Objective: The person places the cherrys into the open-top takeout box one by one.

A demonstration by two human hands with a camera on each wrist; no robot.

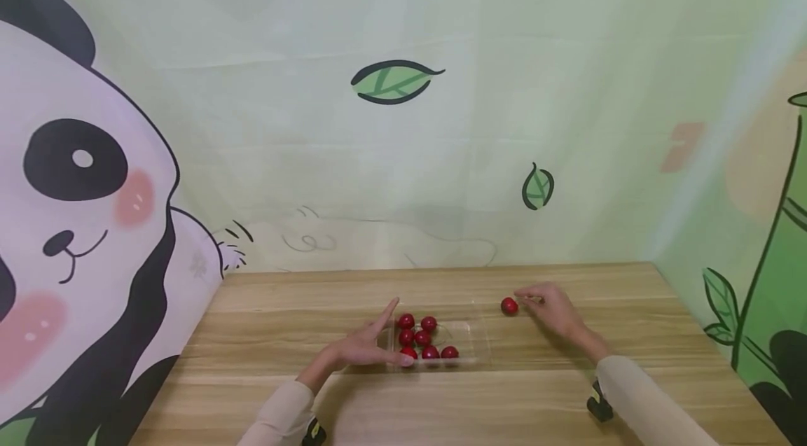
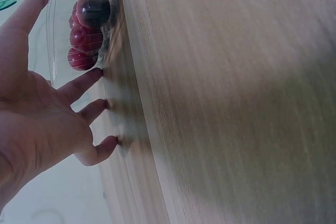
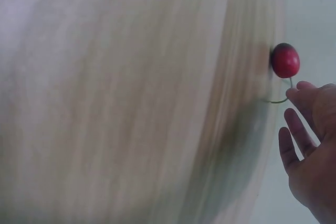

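A clear plastic box (image 1: 469,334) holding several dark red cherries (image 1: 422,338) stands on the wooden table. At its left end is my left hand (image 1: 362,348), thumb and forefinger spread wide along its sides. In the left wrist view, the thumb lies against the wall of the box (image 2: 62,22), and the other fingertips (image 2: 111,142) rest down by the tabletop. To the right of the box, my right hand (image 1: 555,309) pinches a single cherry (image 1: 509,306) by its thin green stem (image 3: 278,102). That cherry hangs close over the table, beyond the fingertips.
The wooden table (image 1: 492,407) ends at the back against a pale green cloth backdrop (image 1: 479,117). A panda (image 1: 76,173) and leaves are printed on the cloth. Dark straps (image 1: 599,402) sit near both sleeve cuffs.
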